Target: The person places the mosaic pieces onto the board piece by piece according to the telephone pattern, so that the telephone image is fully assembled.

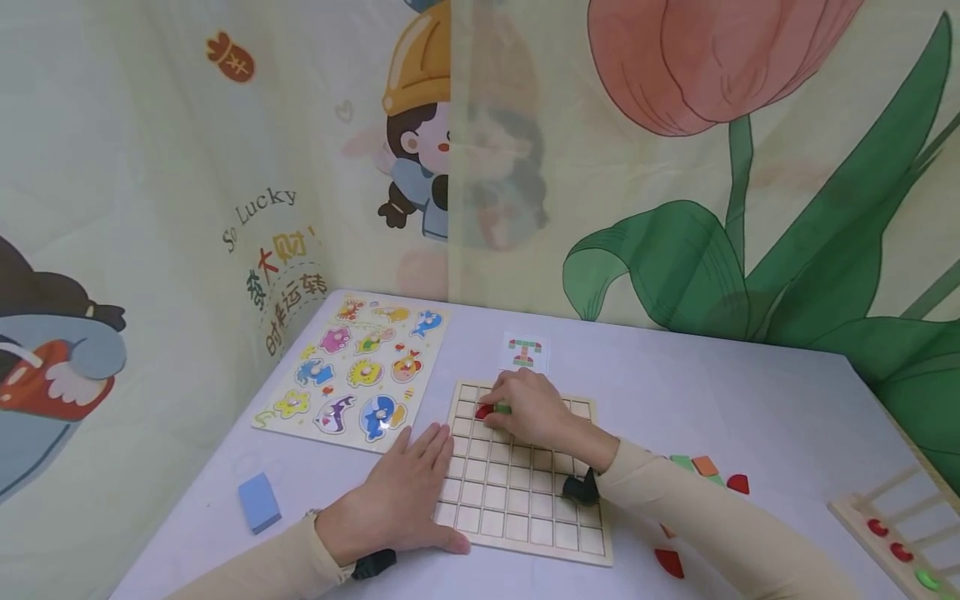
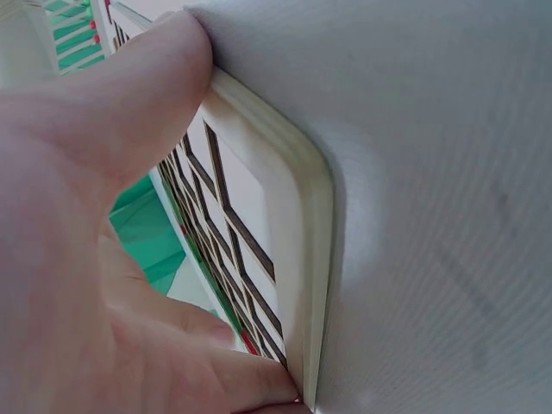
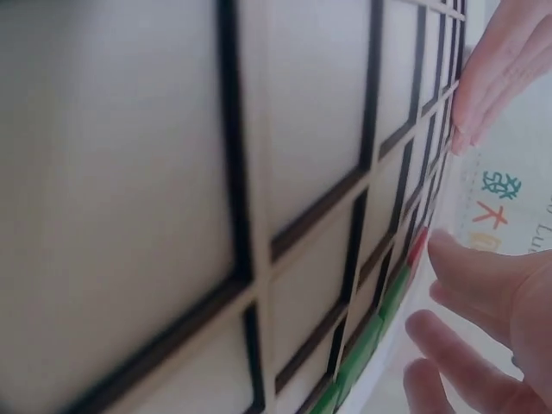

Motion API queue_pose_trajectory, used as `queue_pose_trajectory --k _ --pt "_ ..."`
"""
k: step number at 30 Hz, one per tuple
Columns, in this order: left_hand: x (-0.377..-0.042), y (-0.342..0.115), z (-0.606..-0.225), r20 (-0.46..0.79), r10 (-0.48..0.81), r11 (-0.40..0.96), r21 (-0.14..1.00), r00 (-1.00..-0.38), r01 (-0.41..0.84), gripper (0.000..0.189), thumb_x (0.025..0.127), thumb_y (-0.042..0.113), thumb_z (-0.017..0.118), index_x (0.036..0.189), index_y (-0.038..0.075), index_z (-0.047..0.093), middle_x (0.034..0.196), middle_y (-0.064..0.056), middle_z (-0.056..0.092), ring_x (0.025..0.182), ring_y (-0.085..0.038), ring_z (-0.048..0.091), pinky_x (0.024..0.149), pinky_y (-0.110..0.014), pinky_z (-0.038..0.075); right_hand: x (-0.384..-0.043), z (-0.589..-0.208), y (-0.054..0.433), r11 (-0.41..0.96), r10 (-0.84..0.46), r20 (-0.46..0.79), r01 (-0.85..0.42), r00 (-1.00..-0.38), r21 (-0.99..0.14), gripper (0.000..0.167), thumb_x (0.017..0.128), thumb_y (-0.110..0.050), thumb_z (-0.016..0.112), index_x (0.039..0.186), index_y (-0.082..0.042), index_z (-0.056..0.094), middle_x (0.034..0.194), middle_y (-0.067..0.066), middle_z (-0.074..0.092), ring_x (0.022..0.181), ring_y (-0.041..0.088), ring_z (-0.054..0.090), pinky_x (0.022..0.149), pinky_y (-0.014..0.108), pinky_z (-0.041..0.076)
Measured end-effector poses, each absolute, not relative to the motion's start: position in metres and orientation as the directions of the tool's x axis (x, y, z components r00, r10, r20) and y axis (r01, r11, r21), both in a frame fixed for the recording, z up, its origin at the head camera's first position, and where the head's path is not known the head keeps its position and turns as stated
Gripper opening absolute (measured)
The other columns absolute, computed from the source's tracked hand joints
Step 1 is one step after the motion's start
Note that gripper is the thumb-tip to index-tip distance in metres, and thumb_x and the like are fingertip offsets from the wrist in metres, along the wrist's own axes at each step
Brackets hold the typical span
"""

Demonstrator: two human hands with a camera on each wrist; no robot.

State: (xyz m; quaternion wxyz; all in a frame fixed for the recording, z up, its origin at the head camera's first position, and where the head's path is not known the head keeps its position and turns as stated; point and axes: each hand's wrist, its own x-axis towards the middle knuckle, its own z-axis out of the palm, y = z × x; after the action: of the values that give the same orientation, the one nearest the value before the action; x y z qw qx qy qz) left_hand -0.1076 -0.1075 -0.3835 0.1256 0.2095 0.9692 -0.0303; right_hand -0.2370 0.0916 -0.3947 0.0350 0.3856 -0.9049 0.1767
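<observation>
A wooden grid board (image 1: 517, 500) lies on the white table in front of me. My left hand (image 1: 401, 492) rests along its left edge with straight fingers, the thumb (image 2: 172, 52) at the board's near edge. At the far left of the grid, my right hand (image 1: 528, 408) pinches a red quarter-circle tile (image 1: 484, 411) between thumb and forefinger; the other fingers are spread. Beside it, green tiles (image 3: 358, 349) lie in a row along the grid, mostly hidden under the right hand in the head view. Behind the board lies a card (image 1: 525, 352) printed with a green, red and orange figure.
Loose red tiles (image 1: 670, 562), an orange tile (image 1: 705, 465) and green tiles lie right of the board, partly behind my right sleeve. A blue block (image 1: 258, 502) sits at left, near an animal puzzle board (image 1: 348, 379). A wooden bead rack (image 1: 888, 542) stands far right.
</observation>
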Motion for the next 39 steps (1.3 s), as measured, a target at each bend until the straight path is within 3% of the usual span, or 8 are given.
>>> queue_pose_trajectory --k 4,13,23,28,39 --pt "-0.108 -0.107 -0.383 -0.257 0.395 0.912 -0.006 -0.882 0.41 0.125 0.073 0.09 0.06 0.158 0.001 0.035 0.169 -0.015 0.031 0.159 -0.03 0.025 0.127 -0.057 0.024 -0.231 -0.391 0.104 0.634 -0.662 0.272 -0.715 -0.699 -0.295 0.025 0.084 -0.021 0.084 0.108 -0.013 0.082 0.099 0.002 0.078 0.092 0.022 0.069 0.078 0.036 0.055" --pt "-0.106 -0.107 -0.382 -0.26 0.384 0.918 0.006 -0.886 0.396 0.125 0.072 0.089 0.063 0.158 0.001 0.035 0.168 -0.015 0.031 0.159 -0.03 0.026 0.127 -0.057 0.024 -0.209 -0.386 0.158 0.712 -0.572 0.268 -0.631 -0.776 -0.309 0.023 0.084 -0.023 0.085 0.106 -0.016 0.083 0.101 -0.001 0.076 0.09 0.016 0.062 0.072 0.027 0.047" --pt "-0.107 -0.107 -0.381 -0.26 0.396 0.912 0.001 -0.881 0.41 0.124 0.073 0.088 0.062 0.157 0.001 0.036 0.168 -0.015 0.031 0.159 -0.031 0.026 0.127 -0.057 0.024 -0.183 -0.385 0.228 0.837 -0.371 0.221 -0.428 -0.902 -0.342 0.03 0.084 -0.021 0.084 0.113 -0.016 0.081 0.109 0.004 0.073 0.104 0.026 0.064 0.079 0.041 0.055" --pt "-0.108 -0.107 -0.382 -0.268 0.391 0.913 -0.009 -0.88 0.408 0.125 0.073 0.089 0.062 0.158 0.001 0.036 0.168 -0.015 0.031 0.159 -0.03 0.026 0.127 -0.057 0.024 -0.174 -0.385 0.253 0.877 -0.296 0.163 -0.335 -0.941 -0.344 0.033 0.083 -0.022 0.085 0.115 -0.015 0.08 0.113 0.007 0.073 0.104 0.029 0.065 0.078 0.045 0.058" --pt "-0.109 -0.107 -0.383 -0.275 0.385 0.915 -0.01 -0.881 0.403 0.125 0.073 0.09 0.061 0.158 0.002 0.035 0.169 -0.015 0.03 0.159 -0.031 0.024 0.128 -0.057 0.022 -0.159 -0.389 0.295 0.918 -0.205 0.1 -0.227 -0.974 -0.325 0.04 0.077 -0.022 0.09 0.115 -0.01 0.079 0.106 0.012 0.073 0.089 0.023 0.06 0.067 0.03 0.052"
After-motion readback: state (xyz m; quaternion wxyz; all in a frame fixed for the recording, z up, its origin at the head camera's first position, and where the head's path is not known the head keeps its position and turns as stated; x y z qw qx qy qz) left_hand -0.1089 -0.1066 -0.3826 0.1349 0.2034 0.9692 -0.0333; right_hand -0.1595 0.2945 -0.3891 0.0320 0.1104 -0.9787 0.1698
